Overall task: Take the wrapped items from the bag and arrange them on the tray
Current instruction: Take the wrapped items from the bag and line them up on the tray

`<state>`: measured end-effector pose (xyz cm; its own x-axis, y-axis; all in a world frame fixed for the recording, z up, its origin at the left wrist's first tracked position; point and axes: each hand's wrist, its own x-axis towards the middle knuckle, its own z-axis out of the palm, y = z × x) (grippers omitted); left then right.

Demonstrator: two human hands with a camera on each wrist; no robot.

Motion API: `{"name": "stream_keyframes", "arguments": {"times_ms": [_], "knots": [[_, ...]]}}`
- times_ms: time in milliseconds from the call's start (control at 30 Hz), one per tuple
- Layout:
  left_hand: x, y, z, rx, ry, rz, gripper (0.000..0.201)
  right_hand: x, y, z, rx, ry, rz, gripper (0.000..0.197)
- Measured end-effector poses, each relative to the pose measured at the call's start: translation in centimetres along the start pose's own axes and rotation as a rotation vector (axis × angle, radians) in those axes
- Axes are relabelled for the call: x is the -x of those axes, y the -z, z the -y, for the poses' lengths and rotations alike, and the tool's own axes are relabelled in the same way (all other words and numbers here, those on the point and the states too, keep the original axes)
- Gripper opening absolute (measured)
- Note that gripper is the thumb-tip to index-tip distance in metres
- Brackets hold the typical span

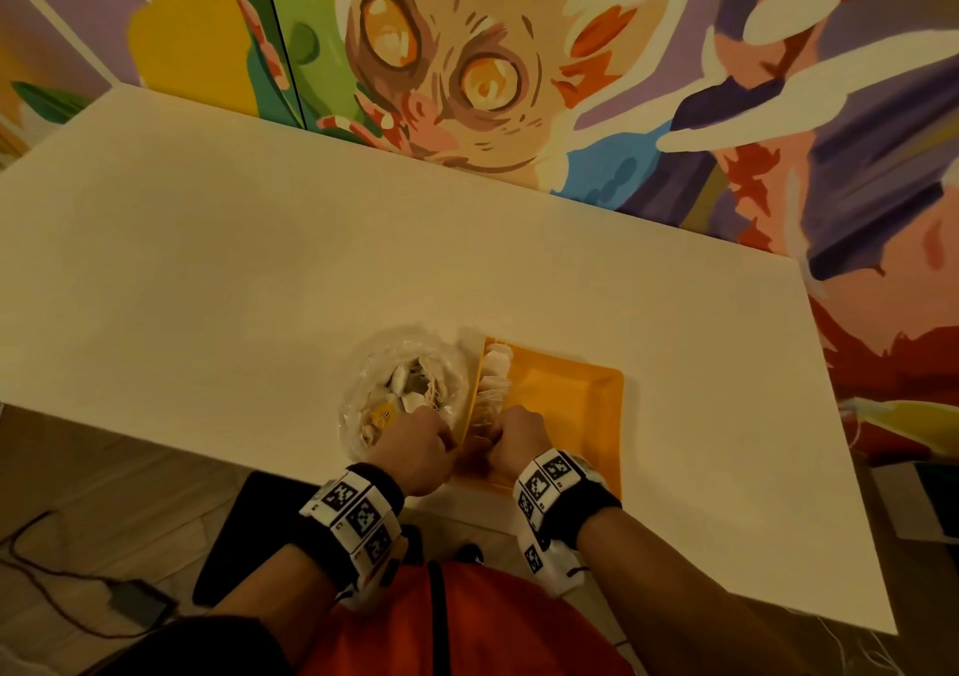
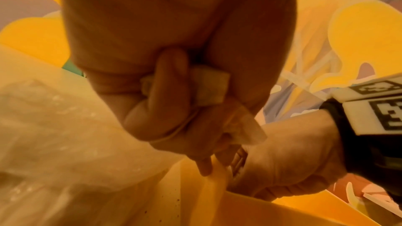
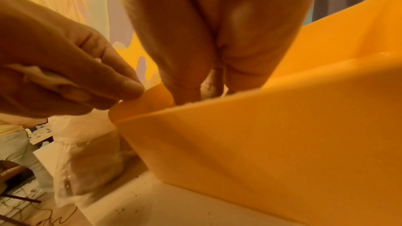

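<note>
A clear plastic bag [image 1: 402, 390] holding several white wrapped items lies on the table just left of an orange tray [image 1: 565, 405]. A few wrapped items [image 1: 495, 359] line the tray's left edge. My left hand [image 1: 441, 442] is between bag and tray, its fingers curled round a white wrapped item [image 2: 210, 87] with a string, and its fingertips [image 2: 204, 167] touch the tray rim [image 2: 215, 178]. My right hand [image 1: 498, 434] reaches into the tray's near left corner, fingers curled down on a translucent wrapped item [image 1: 485, 413]. The right wrist view shows the tray's outer wall [image 3: 261, 135] and the bag [image 3: 87, 161].
The white table [image 1: 259, 260] spreads wide to the left and behind, against a painted wall [image 1: 467, 52]. Its near edge runs just below the tray. On the floor to the left are a cable and a dark device [image 1: 135, 603].
</note>
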<state>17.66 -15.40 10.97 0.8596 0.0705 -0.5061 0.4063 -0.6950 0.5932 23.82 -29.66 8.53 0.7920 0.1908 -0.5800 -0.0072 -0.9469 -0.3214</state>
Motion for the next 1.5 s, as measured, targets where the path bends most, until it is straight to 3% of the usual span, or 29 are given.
{"name": "stream_keyframes", "arguments": {"times_ms": [167,367,600,800,1067,1233,1300,1400,1500], "knots": [[0.0,0.0,0.0,-0.008,-0.002,0.0,0.016,-0.4,-0.4,0.0,-0.036,-0.05,-0.024,0.007],[-0.1,0.0,0.1,-0.003,-0.005,0.005,0.018,-0.8,-0.8,-0.6,-0.096,-0.098,-0.024,0.039],[-0.1,0.1,0.1,-0.012,-0.014,0.008,0.018,-1.6,-1.1,0.0,-0.108,-0.075,-0.062,0.035],[0.0,0.1,-0.1,-0.024,-0.026,0.003,0.019,-1.8,-0.9,-0.3,-0.143,-0.068,-0.05,0.044],[0.0,0.3,-0.1,-0.015,-0.021,0.001,0.02,-1.0,-0.4,-1.4,-0.256,0.001,0.007,0.018],[0.3,0.9,-0.1,0.116,-0.055,-0.081,0.025,-0.5,0.3,-2.3,-0.42,-0.031,0.034,0.045],[0.3,1.4,0.0,0.139,-0.073,-0.147,0.034,-0.1,1.0,-2.6,-0.474,-0.03,-0.034,0.039],[0.0,2.1,0.4,0.209,-0.157,-0.208,0.04,0.7,2.3,-2.0,-0.517,0.096,-0.214,0.019],[-0.1,2.4,0.5,0.271,-0.23,-0.222,0.045,1.3,3.2,-0.4,-0.668,0.241,-0.208,0.004]]}}
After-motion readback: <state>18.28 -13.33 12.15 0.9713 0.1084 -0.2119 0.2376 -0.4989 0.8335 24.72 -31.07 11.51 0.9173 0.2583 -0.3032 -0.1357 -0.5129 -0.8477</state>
